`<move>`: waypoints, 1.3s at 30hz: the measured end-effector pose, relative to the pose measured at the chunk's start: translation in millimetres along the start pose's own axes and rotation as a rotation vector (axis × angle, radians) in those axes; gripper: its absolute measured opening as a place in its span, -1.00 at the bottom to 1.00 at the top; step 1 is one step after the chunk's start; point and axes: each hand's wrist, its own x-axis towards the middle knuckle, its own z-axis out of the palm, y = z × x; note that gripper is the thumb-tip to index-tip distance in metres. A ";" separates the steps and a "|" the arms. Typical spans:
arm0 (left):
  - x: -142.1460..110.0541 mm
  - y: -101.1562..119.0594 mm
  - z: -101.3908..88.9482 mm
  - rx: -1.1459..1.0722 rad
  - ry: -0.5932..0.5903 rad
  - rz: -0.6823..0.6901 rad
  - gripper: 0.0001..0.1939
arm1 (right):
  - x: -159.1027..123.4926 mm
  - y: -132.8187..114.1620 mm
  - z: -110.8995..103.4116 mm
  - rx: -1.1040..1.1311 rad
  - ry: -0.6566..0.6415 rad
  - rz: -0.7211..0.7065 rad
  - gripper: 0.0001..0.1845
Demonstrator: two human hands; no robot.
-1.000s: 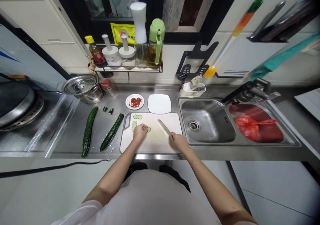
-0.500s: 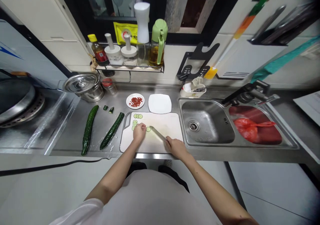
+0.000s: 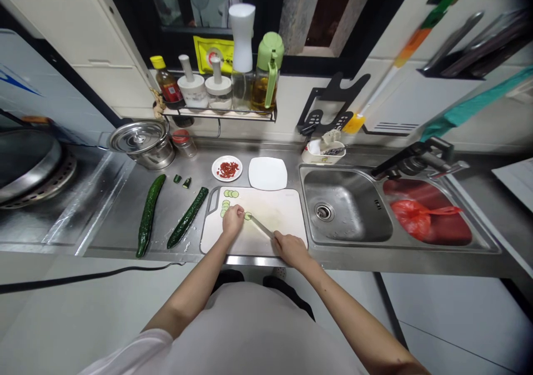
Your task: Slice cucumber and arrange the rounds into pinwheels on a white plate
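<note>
My right hand [image 3: 290, 248] is wrapped round the handle of a knife [image 3: 262, 227], whose blade slants up and left over the white cutting board [image 3: 283, 214]. The knife's tip touches a single cucumber slice [image 3: 247, 216] lying flat on the board. Just left of that slice, my left hand [image 3: 233, 221] has its fingers pinched together; what they hold, if anything, is too small to make out. Round cucumber slices [image 3: 231, 194] lie overlapping in a row at the board's upper left. Below them another stack of slices [image 3: 225, 206] is partly covered by my left hand.
Left of the board lie a cut cucumber [image 3: 187, 218], a longer cucumber [image 3: 150, 217] and two cucumber ends [image 3: 182, 181]. Behind it stand a plate of chopped red pieces [image 3: 227, 168] and a white square plate [image 3: 267, 173]. The sink [image 3: 345, 203] adjoins on the right.
The knife blade has shifted slightly, its tip now over the lone slice rather than at its upper edge. My left hand is almost still. The whole view has moved a little.
</note>
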 end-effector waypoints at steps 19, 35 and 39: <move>-1.6 -0.9 0.5 0.006 0.015 0.024 -0.90 | 3.8 -1.8 2.6 -0.010 -0.036 0.002 -0.67; -1.0 2.5 -2.5 0.037 -0.007 0.014 -0.87 | 10.9 -7.1 -3.9 0.000 -0.102 -0.021 -0.67; -0.4 2.6 -2.5 0.038 -0.006 0.006 -0.88 | 12.6 -10.2 -7.6 -0.006 -0.099 -0.016 -0.68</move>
